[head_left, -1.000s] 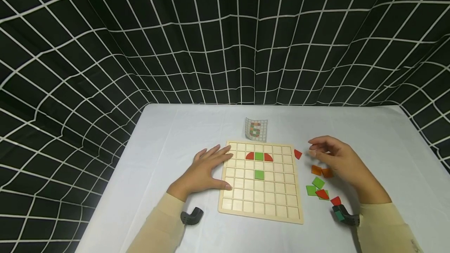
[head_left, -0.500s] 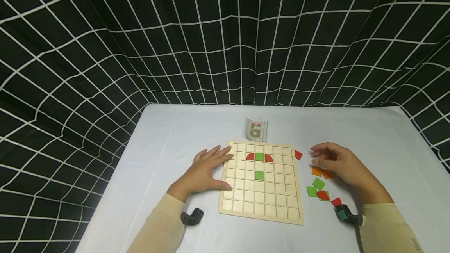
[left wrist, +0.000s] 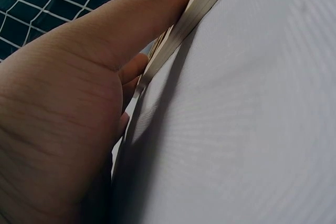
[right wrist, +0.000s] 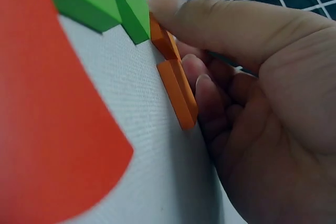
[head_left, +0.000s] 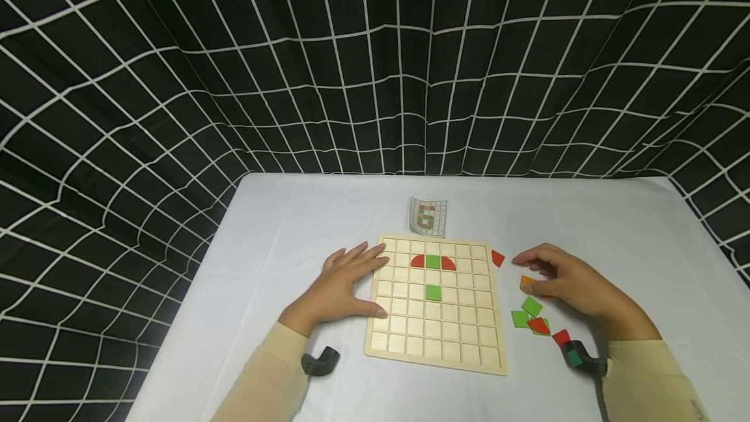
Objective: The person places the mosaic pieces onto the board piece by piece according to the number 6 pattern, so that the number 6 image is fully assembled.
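My left hand lies spread at the left edge of a wooden grid board, fingertips and thumb resting on its rim. In the left wrist view, the thumb reaches onto the board's side. On the board sit two green square tiles and two red quarter-round tiles. My right hand is low over two orange tiles, thumb and index finger apart. Its thumb tip overlaps the farther orange tile; the nearer orange tile lies beside the curled fingers.
A curled pattern card lies behind the board. Right of the board are a red tile near its corner, several green tiles, and more red tiles. A black curtain with white grid lines surrounds the white table.
My right hand has come down and nearer to me onto the orange tiles, its thumb and index finger spreading apart. The left hand and the tiles on the board stay put.
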Motion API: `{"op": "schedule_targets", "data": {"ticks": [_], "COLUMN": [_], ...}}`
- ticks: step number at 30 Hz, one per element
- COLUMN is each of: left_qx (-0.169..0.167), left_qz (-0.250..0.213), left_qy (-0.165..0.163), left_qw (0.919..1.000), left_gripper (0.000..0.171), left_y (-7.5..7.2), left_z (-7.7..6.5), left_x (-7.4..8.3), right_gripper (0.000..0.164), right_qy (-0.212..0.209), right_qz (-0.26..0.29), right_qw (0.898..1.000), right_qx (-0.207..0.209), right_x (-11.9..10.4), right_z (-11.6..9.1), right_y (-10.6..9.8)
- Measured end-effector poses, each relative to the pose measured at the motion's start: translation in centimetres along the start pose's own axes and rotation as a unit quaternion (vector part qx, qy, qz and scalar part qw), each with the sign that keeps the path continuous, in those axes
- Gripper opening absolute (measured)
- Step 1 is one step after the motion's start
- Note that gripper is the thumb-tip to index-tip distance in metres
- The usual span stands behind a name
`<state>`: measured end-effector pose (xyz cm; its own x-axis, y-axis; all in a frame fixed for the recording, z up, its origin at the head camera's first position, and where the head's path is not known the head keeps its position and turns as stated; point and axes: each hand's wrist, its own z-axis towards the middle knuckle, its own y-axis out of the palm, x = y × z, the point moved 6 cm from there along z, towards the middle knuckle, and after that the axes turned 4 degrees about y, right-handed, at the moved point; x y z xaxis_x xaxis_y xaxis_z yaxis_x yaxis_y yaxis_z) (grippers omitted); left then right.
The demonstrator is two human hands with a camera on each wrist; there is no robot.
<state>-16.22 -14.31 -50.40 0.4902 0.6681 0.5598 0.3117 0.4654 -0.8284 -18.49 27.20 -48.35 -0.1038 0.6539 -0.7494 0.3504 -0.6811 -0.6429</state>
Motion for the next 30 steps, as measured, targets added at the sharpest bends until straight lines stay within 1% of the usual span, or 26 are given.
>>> {"op": "schedule_targets", "data": {"ticks": [6, 9, 12, 16, 23, 27, 30], "left_qx": [0.0, 0.0, 0.0, -0.001, -0.002, -0.001, -0.002], "left_qz": [-0.002, -0.003, -0.004, -0.004, -0.003, -0.001, -0.002], "left_qy": [0.0, 0.001, 0.0, 0.0, 0.001, 0.003, 0.004], "left_qw": [1.0, 1.0, 1.0, 1.0, 1.0, 1.0, 1.0], "left_gripper": [0.105, 0.105, 0.105, 0.105, 0.105, 0.105, 0.105], "left_y": [-0.06, -0.11, -0.13, -0.1, -0.08, -0.06, -0.06], "left_z": [0.01, 0.0, -0.03, -0.08, -0.13, -0.1, -0.05], "left_x": [0.14, 0.22, 0.23, 0.2, 0.11, 0.09, 0.11], "right_gripper": [0.029, 0.022, 0.018, 0.018, 0.02, 0.023, 0.025], "right_qy": [0.015, 0.016, 0.015, 0.018, 0.041, 0.042, 0.051], "right_qz": [-0.035, -0.042, -0.046, -0.04, -0.029, -0.033, -0.038], "right_qw": [0.999, 0.999, 0.998, 0.999, 0.998, 0.998, 0.998], "right_qx": [0.02, 0.027, 0.031, 0.03, 0.025, 0.025, 0.028], "right_x": [-0.06, -0.08, -0.12, -0.28, -0.4, -0.5, -0.48], "right_z": [0.1, 0.07, 0.04, -0.01, 0.11, 0.18, 0.2], "right_y": [-0.07, -0.11, -0.13, -0.03, 0.29, 0.3, 0.27]}}
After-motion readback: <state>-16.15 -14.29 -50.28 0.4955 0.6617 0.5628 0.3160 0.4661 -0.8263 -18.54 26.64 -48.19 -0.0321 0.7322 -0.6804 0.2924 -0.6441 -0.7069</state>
